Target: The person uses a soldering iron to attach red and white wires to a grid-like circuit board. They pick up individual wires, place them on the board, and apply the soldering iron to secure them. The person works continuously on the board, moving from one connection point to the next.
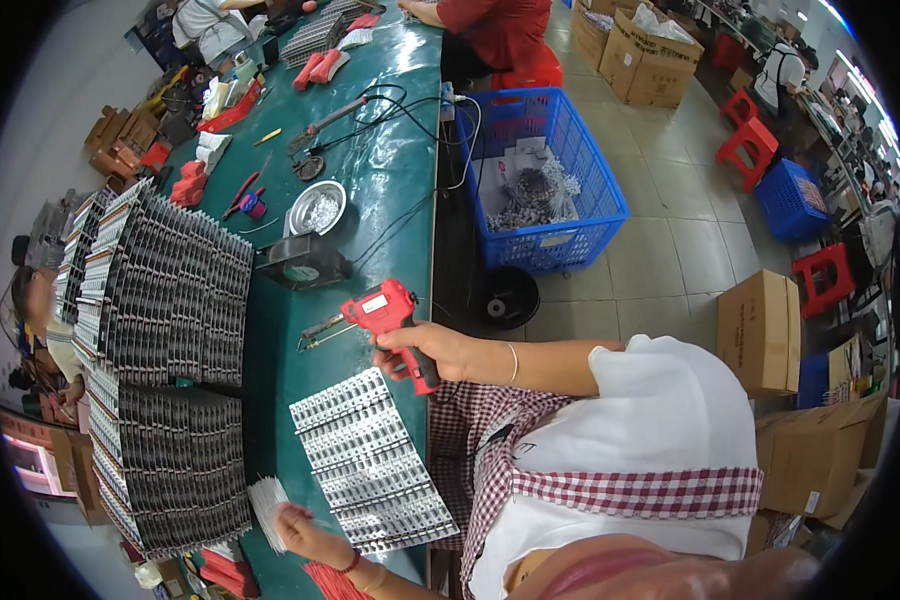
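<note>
My right hand (425, 352) is wrapped round the black grip of a red soldering gun (380, 306), whose metal tip and thin feed tube point left over the green table. Just below the gun lies a flat silver-white panel (375, 465) with rows of small dark and shiny parts. At the panel's lower left, my left hand (300, 530) has its fingers closed at a bundle of thin white wires (268, 508). One thin strand seems to run out beside the fingers; how many wires they hold is too small to tell.
Tall stacks of similar panels (170, 290) stand along the left. A black box-shaped device (305, 262), a metal bowl (318, 208), pliers (242, 196) and a soldering iron (330, 120) lie farther up the green table (390, 220). A blue crate (550, 243) stands beside it; a person in red (490, 40) sits beyond.
</note>
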Tool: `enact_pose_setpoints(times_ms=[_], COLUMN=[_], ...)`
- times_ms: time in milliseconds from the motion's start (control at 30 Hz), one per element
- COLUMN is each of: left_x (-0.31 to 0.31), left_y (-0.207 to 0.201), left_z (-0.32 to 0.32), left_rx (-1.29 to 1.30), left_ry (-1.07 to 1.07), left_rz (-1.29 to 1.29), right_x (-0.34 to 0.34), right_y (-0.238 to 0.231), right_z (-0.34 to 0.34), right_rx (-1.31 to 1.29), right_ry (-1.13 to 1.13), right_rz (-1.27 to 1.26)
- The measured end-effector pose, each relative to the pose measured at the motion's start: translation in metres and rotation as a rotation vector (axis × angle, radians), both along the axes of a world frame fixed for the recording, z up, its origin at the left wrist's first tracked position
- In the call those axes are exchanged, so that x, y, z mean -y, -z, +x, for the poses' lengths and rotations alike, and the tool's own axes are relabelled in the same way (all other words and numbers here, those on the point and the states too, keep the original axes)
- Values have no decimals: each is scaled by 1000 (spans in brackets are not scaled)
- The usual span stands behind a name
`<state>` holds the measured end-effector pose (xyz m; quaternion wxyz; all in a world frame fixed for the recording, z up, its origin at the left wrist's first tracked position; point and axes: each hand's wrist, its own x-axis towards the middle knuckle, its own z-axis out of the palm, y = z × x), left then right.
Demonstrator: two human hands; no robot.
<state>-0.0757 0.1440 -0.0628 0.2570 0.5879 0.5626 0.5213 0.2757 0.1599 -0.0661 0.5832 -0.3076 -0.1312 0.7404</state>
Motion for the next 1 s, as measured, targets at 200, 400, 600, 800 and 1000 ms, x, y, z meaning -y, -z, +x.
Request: enact_pose_setpoints(times_ms=[200, 400, 600, 800, 1000], left_x=[43, 56, 64, 67, 83], left_y=[-38, -30, -31, -43, -59], left_z=[89, 112, 108, 119, 133], left_rx=[-45, -74, -119, -180, -100], left_ry=[353, 354, 356, 415, 435], left_rz=[-343, -262, -285, -249, -273], right_x=[22, 34, 47, 57, 67], right_y=[-38, -24, -46, -38, -37], right_z=[-48, -67, -66, -63, -52], right_rx=[228, 348, 342, 295, 205], right_ry=[-274, -398, -469, -422, -474], right_rz=[118, 214, 225, 210, 295])
